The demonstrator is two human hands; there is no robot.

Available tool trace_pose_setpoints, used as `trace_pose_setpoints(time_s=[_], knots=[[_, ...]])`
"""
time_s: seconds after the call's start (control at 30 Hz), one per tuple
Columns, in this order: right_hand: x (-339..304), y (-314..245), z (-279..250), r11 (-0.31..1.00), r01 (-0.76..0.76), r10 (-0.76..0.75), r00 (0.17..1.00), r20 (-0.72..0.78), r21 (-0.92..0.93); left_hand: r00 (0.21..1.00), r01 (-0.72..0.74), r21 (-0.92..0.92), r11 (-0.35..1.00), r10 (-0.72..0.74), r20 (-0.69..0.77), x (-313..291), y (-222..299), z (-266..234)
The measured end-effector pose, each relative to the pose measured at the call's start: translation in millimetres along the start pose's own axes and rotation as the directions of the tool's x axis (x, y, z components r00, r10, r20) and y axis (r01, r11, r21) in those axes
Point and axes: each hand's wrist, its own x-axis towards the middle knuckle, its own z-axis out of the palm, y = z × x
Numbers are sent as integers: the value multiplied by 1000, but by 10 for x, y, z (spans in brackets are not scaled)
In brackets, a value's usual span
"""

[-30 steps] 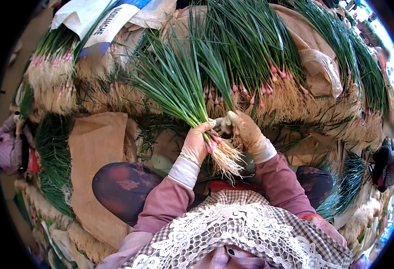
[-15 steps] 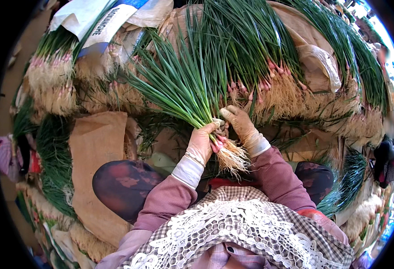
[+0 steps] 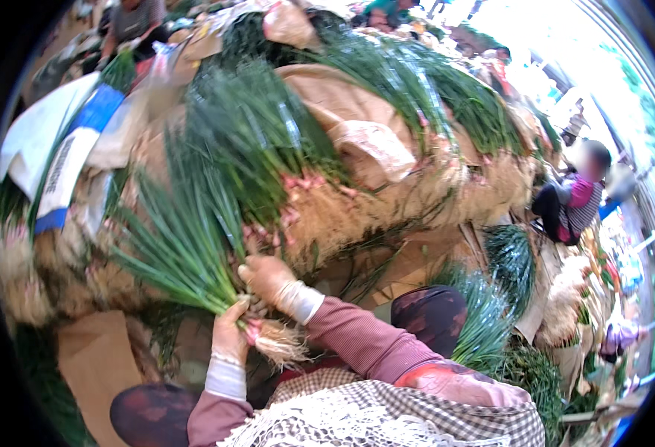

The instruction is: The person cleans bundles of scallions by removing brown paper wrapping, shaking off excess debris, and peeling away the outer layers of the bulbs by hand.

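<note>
A bundle of spring onions (image 3: pixel 186 261) with long green leaves, pink bulbs and pale stringy roots slants across in front of me, leaves up to the left. Around its neck, just above the bulbs, my left hand (image 3: pixel 228 335) is closed. My right hand (image 3: pixel 269 279) is at the bundle's far side by the same neck, fingers curled inward; what they pinch is hidden and blurred. The roots (image 3: pixel 281 344) hang free below both hands. White cuffs cover both wrists. Right behind the bundle lie more spring onions (image 3: pixel 257 141).
A long heap of rooted spring onions, partly covered with brown sacking (image 3: pixel 339 89), runs across ahead. A brown sheet (image 3: pixel 96 365) lies beside my left knee (image 3: pixel 152 417). More greens (image 3: pixel 484 320) lie to my right. People sit at far right (image 3: pixel 584 186) and top left (image 3: pixel 137 26).
The view has swung to the right and up, so my hands and the bundle appear farther left and lower. Seated people now show. Both hands keep about the same places on the bundle.
</note>
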Motion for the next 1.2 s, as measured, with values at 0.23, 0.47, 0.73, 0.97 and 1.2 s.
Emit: trace_pose_setpoints(time_s=[0.23,0.47,0.73,0.97,1.2], knots=[[-90,-29,-164,865,212,-243,970,-10,-454,983,50,68,996,-37,-182,-38,-48,207],[406,209,-554,904,11,-86,984,-156,-428,994,-94,-60,994,97,49,-247,188,303],[-71,553,-476,773,-253,202,968,151,581,963,-59,-184,981,104,248,-197,244,241],[-277,99,-132,844,115,-136,991,1,523,990,-21,240,970,53,-128,-381,-24,610],[-1445,742,-1866,40,433,268,863,-427,900,945,-130,228,965,51,324,-177,323,388]])
